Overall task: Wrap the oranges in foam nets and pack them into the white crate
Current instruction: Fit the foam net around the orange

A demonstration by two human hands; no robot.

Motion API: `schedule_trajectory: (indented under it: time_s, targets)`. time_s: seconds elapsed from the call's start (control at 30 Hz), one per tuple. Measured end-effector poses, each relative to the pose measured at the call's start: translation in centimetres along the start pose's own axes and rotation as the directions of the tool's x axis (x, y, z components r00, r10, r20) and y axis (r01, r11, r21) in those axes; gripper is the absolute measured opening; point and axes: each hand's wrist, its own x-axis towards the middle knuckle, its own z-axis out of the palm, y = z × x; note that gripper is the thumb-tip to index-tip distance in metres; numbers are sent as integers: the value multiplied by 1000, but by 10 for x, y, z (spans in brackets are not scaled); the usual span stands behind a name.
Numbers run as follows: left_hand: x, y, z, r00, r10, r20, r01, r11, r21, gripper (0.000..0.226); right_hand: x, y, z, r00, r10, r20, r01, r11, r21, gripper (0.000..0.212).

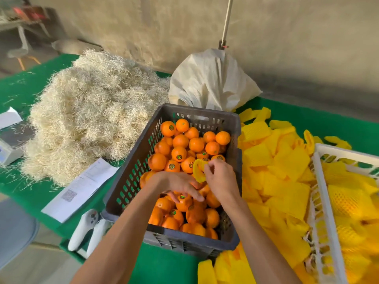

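Hands over grey crate (131,173) — right hand (222,181) pinches foam net (199,171), left hand (180,186) grips orange (183,202).

Stickered oranges (180,141) fill a dark slotted crate (131,177). Flat yellow foam nets (287,181) lie heaped beside it. Netted fruit fills the white crate (320,193) at right.

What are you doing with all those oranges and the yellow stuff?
A person is packing oranges. The left hand reaches into the dark crate and curls over an orange, while the right hand pinches a yellow foam net above the fruit. Wrapped oranges already lie in the white crate on the right.
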Motion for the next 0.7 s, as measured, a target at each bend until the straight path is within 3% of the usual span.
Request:
schedule_trajectory:
  time_s: [0.1, 0.17, 0.27, 0.37, 0.47, 0.6, 0.7]
  targets:
    - [30, 12, 14, 991, -130, 32, 109, 919, 379, 71, 2, 3, 5, 1000, -20, 5, 20, 999, -31, 19]
    - [47, 15, 26, 984, -174, 48, 128, 860, 494, 64, 3, 6, 6, 1000, -22, 16, 22, 1000, 2, 19]
    - [58, 21, 34, 972, -231, 45, 150, 756, 638, 71, 3, 5, 6, 999, -24, 46, 23, 1000, 14, 21]
    - [60, 27, 42, 961, -271, 52, 146, 660, 737, 68, 3, 5, 6, 998, -21, 51, 19, 999, 44, 24]
    - [59, 27, 50, 969, -245, 31, 121, 583, 803, 82, 2, 5, 4, 1000, -10, 23, 9, 998, 69, 23]
    - [50, 26, 48, 986, -167, -24, 118, 582, 805, 81, -2, 2, 2, 999, -8, 37, 4, 994, 105, 25]
    - [40, 23, 43, 990, 17, -140, 97, 640, 763, 70, -5, -2, -7, 999, -5, -48, 15, 979, 204, 24]
